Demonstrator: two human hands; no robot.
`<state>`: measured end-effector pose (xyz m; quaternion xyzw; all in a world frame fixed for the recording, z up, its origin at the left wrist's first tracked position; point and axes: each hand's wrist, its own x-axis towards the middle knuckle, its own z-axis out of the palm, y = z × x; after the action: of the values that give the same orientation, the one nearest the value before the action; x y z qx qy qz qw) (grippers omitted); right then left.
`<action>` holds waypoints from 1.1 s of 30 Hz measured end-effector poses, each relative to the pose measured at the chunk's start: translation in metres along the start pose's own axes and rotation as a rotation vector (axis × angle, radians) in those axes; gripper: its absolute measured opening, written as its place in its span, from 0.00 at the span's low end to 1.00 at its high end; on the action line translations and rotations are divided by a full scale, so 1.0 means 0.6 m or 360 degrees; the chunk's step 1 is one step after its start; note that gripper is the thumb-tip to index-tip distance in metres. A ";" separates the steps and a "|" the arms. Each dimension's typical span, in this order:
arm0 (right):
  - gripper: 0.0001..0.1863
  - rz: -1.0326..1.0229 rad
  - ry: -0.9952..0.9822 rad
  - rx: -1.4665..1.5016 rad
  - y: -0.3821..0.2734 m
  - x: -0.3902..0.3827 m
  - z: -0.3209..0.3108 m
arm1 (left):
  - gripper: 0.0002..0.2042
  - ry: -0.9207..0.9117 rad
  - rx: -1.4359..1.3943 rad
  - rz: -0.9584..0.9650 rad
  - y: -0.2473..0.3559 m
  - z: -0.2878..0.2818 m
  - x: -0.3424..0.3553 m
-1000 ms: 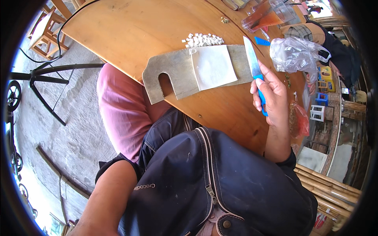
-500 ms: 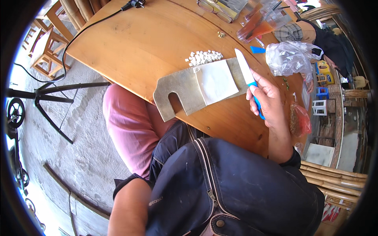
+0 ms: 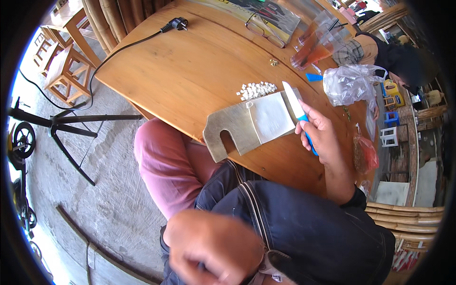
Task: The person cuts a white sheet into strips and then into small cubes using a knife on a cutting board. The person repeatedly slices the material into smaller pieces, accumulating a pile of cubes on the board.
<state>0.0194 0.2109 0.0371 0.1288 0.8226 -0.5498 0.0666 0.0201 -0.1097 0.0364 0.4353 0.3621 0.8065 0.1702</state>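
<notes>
Left hand (image 3: 213,247) has swung into view, grip too blurred to tell; my right hand (image 3: 319,135) clasps the knife (image 3: 293,100) at the board's (image 3: 240,126) right end; white bits (image 3: 257,90) beyond it seem done, sheet (image 3: 272,118) atop it uncut.

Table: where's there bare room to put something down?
The table is barest between the plug and the white bits. A smaller patch sits between the grey plate, the jacket and the right hand, which holds a knife. The far right is crowded with drinks, spectacles and a bag.
</notes>
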 end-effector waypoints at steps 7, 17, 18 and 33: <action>0.30 -0.0094 0.0128 -0.0080 0.004 -0.018 -0.024 | 0.05 0.0996 0.1272 -0.0489 -0.049 0.040 0.007; 0.31 -0.0242 0.0328 -0.0041 0.065 -0.004 -0.056 | 0.03 0.1445 0.2115 -0.0171 -0.064 0.009 0.001; 0.31 -0.0255 0.0309 -0.0030 0.074 0.000 -0.052 | 0.03 0.1469 0.2158 -0.0375 -0.080 0.001 0.000; 0.30 -0.0466 0.0245 0.0140 0.123 0.016 -0.038 | 0.04 0.1777 0.1972 -0.0415 -0.136 -0.027 -0.123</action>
<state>0.0321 0.2597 -0.0218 0.0523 0.8103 -0.5777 -0.0832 0.0450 -0.1044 -0.0719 -0.0579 0.8174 0.5327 -0.2115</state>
